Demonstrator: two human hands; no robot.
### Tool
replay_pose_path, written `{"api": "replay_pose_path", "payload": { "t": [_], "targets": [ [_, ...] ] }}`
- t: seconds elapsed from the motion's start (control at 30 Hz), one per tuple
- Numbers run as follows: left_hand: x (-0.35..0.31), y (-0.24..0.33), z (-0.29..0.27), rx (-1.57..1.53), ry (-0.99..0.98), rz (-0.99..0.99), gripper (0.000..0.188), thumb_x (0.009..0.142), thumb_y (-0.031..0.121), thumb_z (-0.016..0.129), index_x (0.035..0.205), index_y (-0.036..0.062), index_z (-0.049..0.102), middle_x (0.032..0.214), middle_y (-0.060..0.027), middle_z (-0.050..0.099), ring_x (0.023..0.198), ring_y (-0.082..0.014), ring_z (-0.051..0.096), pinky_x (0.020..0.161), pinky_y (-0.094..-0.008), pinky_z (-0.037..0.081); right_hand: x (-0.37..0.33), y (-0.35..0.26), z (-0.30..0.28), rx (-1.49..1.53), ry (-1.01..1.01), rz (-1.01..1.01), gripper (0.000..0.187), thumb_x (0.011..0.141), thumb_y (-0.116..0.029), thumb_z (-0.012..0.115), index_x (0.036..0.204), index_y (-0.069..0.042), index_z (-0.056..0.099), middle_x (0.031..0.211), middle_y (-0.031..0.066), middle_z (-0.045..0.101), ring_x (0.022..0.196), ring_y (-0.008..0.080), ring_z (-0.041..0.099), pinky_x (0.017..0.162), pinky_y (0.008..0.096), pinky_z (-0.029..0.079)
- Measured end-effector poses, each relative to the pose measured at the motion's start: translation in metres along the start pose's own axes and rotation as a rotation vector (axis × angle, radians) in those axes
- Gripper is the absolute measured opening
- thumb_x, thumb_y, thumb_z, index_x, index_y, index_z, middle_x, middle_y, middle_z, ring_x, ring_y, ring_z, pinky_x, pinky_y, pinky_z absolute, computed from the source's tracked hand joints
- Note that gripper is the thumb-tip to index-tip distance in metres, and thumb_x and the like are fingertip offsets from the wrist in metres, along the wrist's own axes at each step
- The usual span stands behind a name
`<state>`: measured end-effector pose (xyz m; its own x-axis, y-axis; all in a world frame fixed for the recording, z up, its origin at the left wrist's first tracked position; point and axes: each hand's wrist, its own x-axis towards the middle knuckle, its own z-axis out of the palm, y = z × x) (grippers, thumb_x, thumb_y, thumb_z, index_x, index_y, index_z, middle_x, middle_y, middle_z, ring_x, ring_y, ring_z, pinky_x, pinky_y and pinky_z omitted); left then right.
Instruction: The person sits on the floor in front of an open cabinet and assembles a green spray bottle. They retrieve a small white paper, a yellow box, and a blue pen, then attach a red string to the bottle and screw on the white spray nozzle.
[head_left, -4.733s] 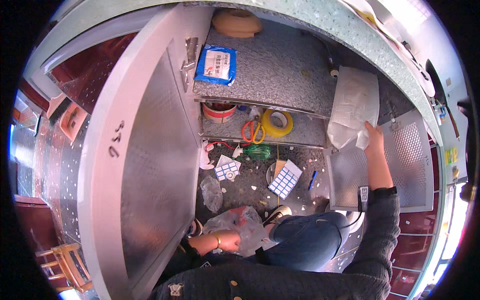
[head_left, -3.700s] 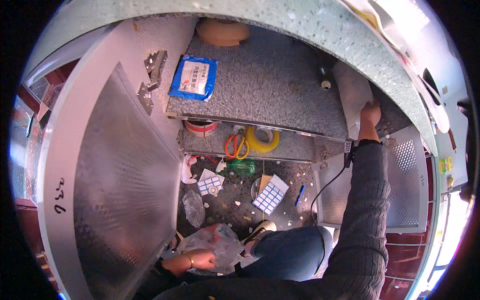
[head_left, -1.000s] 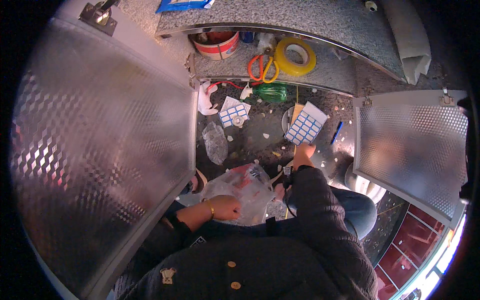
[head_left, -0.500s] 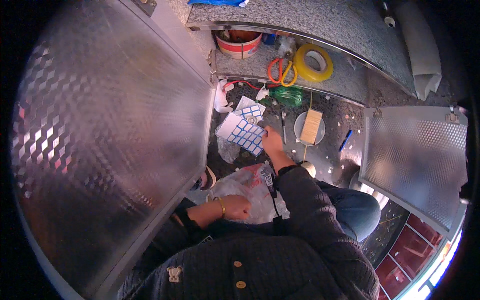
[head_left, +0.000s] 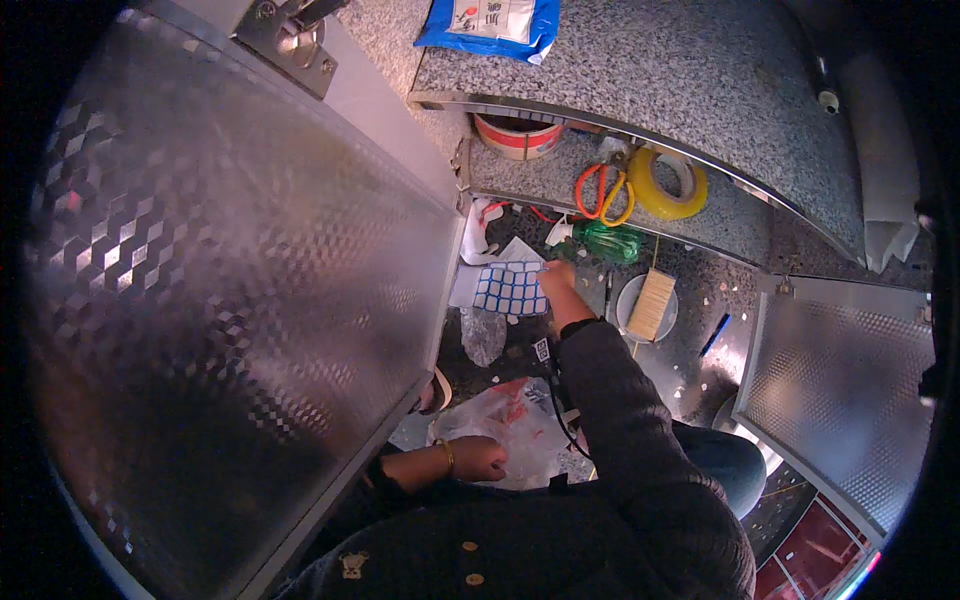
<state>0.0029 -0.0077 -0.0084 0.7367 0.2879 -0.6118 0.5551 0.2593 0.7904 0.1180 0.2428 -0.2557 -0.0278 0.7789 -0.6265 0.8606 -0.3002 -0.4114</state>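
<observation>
My right hand (head_left: pixel 560 275) reaches out over the floor, fingers pinched on the edge of a sheet of blue-bordered blank label stickers (head_left: pixel 512 290). Paler sheets (head_left: pixel 519 250) lie behind it, and a plain white part shows at its left end. Just below is a crumpled clear plastic wrapper (head_left: pixel 483 335). My left hand (head_left: pixel 480 458), with a yellow bracelet at the wrist, is curled closed low in front of me, beside a clear plastic bag with red print (head_left: pixel 525 420). What its fingers hold, if anything, is hidden.
Large metal doors stand at left (head_left: pixel 250 300) and right (head_left: pixel 840 385). A low shelf carries scissors (head_left: pixel 604 195), yellow tape (head_left: pixel 668 185) and a red-white tub (head_left: pixel 518 136). On the floor are a green spray bottle (head_left: pixel 610 241), a plate (head_left: pixel 627 297) with a wooden-looking block, and a blue pen (head_left: pixel 716 334).
The view has shifted, so the scene sits lower and further right. The label sheet, still in my right hand, has turned more level. My left hand stays closed by the bag.
</observation>
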Motion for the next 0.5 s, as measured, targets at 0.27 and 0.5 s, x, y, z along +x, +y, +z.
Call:
{"api": "replay_pose_path", "payload": {
  "t": [0.27, 0.5],
  "targets": [
    [0.002, 0.005, 0.004, 0.06, 0.074, 0.121, 0.024, 0.072, 0.026, 0.056, 0.07, 0.0026, 0.059, 0.07, -0.0186, 0.059, 0.068, -0.0345, 0.057, 0.063, -0.0436, 0.043, -0.034, 0.046, -0.009, 0.481, -0.193, -0.027, 0.02, 0.069, -0.016, 0.065, 0.085, -0.004, 0.064, 0.069, 0.0044, 0.061, 0.06, 0.0156, 0.057, 0.052, 0.0294, 0.045],
    [0.001, 0.014, 0.008, 0.251, 0.087, 0.151, 0.025, 0.074, 0.026, 0.056, 0.069, 0.0013, 0.056, 0.065, -0.016, 0.057, 0.06, -0.0318, 0.055, 0.056, -0.0416, 0.04, -0.102, 0.015, -0.137, -0.035, 0.005, -0.381, 0.026, 0.07, -0.018, 0.063, 0.091, -0.004, 0.062, 0.087, 0.0151, 0.063, 0.083, 0.0309, 0.061, 0.072, 0.0374, 0.047]
  ]
}}
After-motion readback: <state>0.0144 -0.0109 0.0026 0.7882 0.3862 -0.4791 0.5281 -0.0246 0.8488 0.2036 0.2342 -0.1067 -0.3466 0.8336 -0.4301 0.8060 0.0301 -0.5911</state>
